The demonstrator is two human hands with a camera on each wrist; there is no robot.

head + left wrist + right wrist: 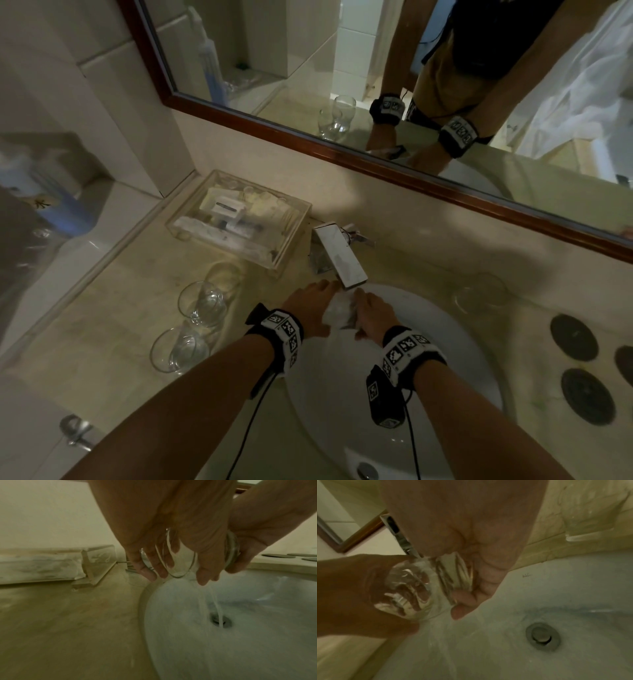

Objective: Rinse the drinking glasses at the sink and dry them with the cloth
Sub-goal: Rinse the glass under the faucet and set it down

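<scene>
Glasses for drinking, clear and rounded, are the job: one clear wet tumbler [339, 313] sits mid-frame under the square chrome tap [339, 257], over the white oval basin [455, 346] sunk in the beige marble desk [102, 342]. Two more clear glasses [202, 305] stand left of centre. The left hand [308, 308] curls its grip around the tumbler's mouth end; the right hand [373, 317] curls round its thick base. Water [217, 609] streams toward the drain. Wet glass likely handles slippery, rigid and breakable, so holding the body with both palms seems safest.
</scene>
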